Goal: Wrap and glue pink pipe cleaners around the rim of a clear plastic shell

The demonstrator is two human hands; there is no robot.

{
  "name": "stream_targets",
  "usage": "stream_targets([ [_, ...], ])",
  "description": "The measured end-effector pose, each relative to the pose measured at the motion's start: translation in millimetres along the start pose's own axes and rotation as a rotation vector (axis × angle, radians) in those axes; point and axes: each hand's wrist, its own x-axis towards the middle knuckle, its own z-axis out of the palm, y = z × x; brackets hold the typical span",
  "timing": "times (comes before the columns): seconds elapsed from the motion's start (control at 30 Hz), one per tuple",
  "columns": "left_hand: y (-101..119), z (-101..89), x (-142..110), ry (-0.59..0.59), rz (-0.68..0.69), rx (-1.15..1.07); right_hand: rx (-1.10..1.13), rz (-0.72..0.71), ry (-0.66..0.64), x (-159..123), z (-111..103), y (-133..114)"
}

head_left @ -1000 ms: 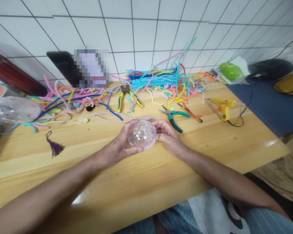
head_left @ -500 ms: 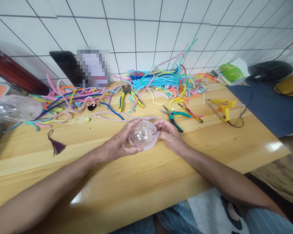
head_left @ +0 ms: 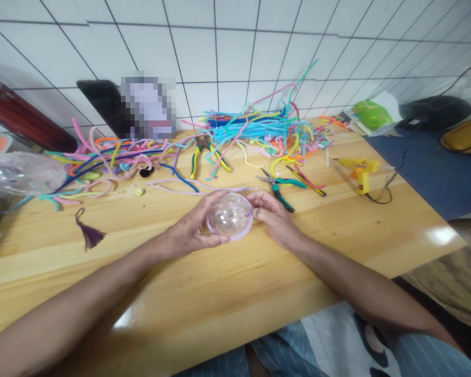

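Observation:
Above the middle of the table, a clear plastic ball (head_left: 228,214) has a lilac pipe cleaner (head_left: 241,235) running around its rim. My left hand (head_left: 204,222) is closed around the ball's left side, thumb below and fingers above. At the right edge, the thumb and fingers of my right hand (head_left: 269,212) are pinched together on the pipe cleaner; the exact contact is partly hidden. Small red and blue specks show by the right fingertips. Just beyond the ball lies a long loose lilac pipe cleaner (head_left: 168,186).
Teal-handled pliers (head_left: 284,191) and a yellow glue gun (head_left: 361,173) lie to the right. Heaped pipe cleaners (head_left: 239,133) line the tiled wall, with yellow-green pliers (head_left: 196,159) among them. At left are a purple tassel (head_left: 89,230) and a clear plastic object (head_left: 23,173).
The view has shifted very slightly. Both hands and the ball stay in nearly the same place, with the right fingertips still at its right edge.

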Motion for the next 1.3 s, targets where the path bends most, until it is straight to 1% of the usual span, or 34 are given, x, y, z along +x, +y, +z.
stream_targets([
  [0.1, 4, 1.8, 0, 0.014, -0.013, 0.001, 0.005, -0.007, 0.0, -3, 3, -1],
  [0.3, 9, 6.0, 2, 0.056, 0.015, 0.066, -0.031, -0.059, -0.006, -9, 7, -1],
  [0.4, 10, 6.9, 2, 0.054, 0.018, 0.076, -0.033, -0.078, -0.01, -10, 8, 0],
  [0.77, 14, 8.7, 3, 0.048, 0.013, 0.021, -0.069, -0.054, -0.03, -14, 9, -3],
  [0.9, 13, 9.7, 2, 0.04, 0.012, 0.021, -0.083, -0.056, -0.031, -14, 10, -4],
  [1.1, 6, 14.6, 1, 0.072, 0.04, 0.054, -0.118, -0.072, -0.048, -17, 11, -6],
  [1.3, 7, 14.6, 1, 0.079, 0.05, 0.054, -0.134, -0.08, -0.055, -16, 9, -3],
])
